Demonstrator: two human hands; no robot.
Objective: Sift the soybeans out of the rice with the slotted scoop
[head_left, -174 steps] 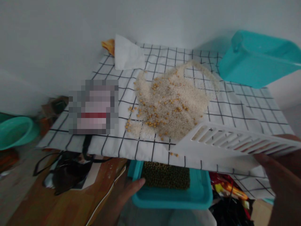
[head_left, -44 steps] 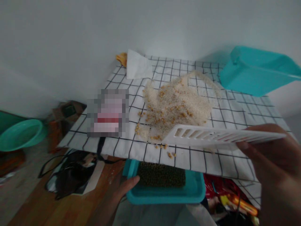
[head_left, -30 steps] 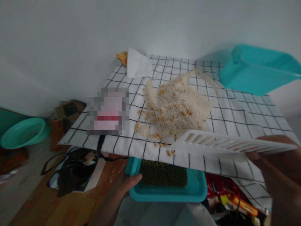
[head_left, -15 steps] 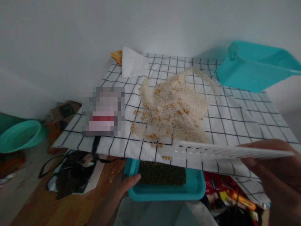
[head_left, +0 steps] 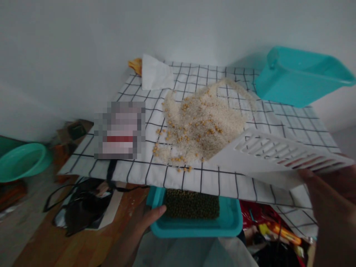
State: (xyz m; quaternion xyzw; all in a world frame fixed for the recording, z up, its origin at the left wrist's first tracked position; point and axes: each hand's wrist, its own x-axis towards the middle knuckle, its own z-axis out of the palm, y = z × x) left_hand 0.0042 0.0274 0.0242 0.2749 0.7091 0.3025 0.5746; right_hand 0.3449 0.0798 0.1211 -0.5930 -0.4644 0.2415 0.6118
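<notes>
My left hand [head_left: 150,218] grips the left rim of a teal plastic tub [head_left: 194,232], thumb over the edge. The tub sits just below the table's front edge, with small dark-green beans or grains [head_left: 191,207] inside. In my right hand [head_left: 325,189] is a white slotted plastic panel [head_left: 236,155], tilted over the front right of the cloth. Left of and behind the panel spreads a pile of pale rice-like grain [head_left: 203,126]. Yellow beans [head_left: 214,129] lie scattered over it, and a few [head_left: 184,169] rest near the cloth's front edge.
A white cloth with black checks [head_left: 283,111] covers the table. On it are a larger teal bin [head_left: 294,85] at back right, a white sheet [head_left: 157,74] at back left, and a blurred-out object [head_left: 119,129]. Bags [head_left: 86,207] lie below left; a green basin [head_left: 25,159] stands farther left.
The white panel has swung up and tilted, its slotted face now more visible, as my right hand turned. The row of beans at the cloth's edge above the tub is gone. My left hand stays put.
</notes>
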